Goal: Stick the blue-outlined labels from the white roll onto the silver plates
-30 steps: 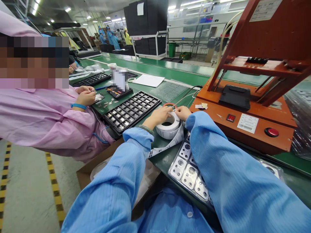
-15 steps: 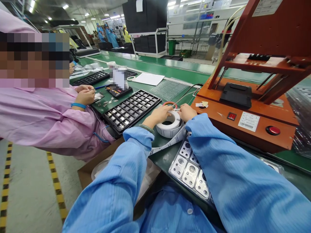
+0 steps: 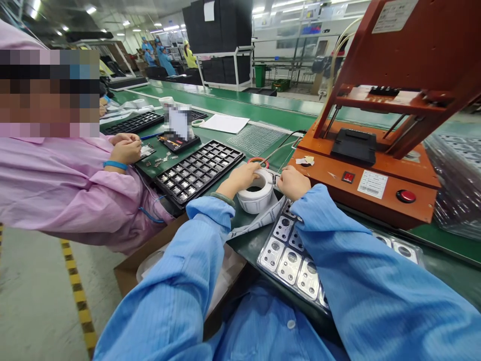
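A white roll of labels lies on the green bench in front of me, its printed strip trailing around the near side. My left hand grips the roll's upper left edge, with the fingertips over its top. Just right of the roll, my right hand is closed, thumb and fingers pinched at a short stretch of label strip that spans the gap to the roll. Below my right forearm lies a clear tray of silver plates with round holes, partly covered by the sleeve.
An orange press machine stands to the right. A black compartment tray holds small metal parts at left, beside a co-worker in a pink sleeve. An orange-red tape ring sits behind the roll. An open carton is below the bench edge.
My right hand has drawn slightly away from the roll to the right, exposing more strip between the hands. My left hand stays on the roll. The view has shifted a little right.
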`<action>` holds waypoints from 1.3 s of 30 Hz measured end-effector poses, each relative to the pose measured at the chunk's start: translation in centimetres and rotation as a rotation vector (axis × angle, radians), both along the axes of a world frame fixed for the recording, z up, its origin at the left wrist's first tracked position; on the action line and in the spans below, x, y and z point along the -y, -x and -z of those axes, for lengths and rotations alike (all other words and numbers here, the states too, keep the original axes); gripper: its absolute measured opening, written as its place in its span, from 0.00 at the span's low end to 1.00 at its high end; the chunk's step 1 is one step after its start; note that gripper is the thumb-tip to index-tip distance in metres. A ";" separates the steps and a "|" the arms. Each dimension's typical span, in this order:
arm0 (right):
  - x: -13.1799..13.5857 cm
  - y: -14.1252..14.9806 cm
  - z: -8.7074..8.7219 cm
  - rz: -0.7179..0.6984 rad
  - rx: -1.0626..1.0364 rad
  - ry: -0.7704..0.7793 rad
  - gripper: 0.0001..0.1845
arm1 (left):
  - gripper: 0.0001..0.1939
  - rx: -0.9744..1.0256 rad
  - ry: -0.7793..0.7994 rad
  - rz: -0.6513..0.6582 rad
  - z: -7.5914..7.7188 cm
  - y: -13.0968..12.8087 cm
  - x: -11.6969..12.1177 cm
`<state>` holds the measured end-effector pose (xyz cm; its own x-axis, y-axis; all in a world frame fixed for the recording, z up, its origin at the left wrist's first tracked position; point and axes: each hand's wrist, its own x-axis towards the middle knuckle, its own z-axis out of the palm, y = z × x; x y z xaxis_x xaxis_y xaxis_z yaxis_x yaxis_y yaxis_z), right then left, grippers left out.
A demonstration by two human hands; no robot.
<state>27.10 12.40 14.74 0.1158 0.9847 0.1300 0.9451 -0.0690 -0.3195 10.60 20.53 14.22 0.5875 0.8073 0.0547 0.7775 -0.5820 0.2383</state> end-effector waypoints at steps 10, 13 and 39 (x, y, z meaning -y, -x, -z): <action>5.6 -0.2 -3.8 -0.123 -0.355 -0.213 0.08 | 0.19 0.065 -0.060 0.031 0.0 0.0 0.6; 7.1 0.2 -5.1 -0.159 -0.608 -0.343 0.07 | 0.23 0.095 -0.099 0.001 -1.2 0.0 1.4; 15.7 5.0 2.8 -0.952 0.077 -0.207 0.16 | 0.40 0.601 0.003 -0.719 15.2 19.8 21.5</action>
<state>22.07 -3.26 11.91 -0.7318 0.6191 0.2850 0.5954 0.7842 -0.1745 -9.23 -0.94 -0.98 -0.1793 0.9663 0.1848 0.6964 -0.0080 0.7176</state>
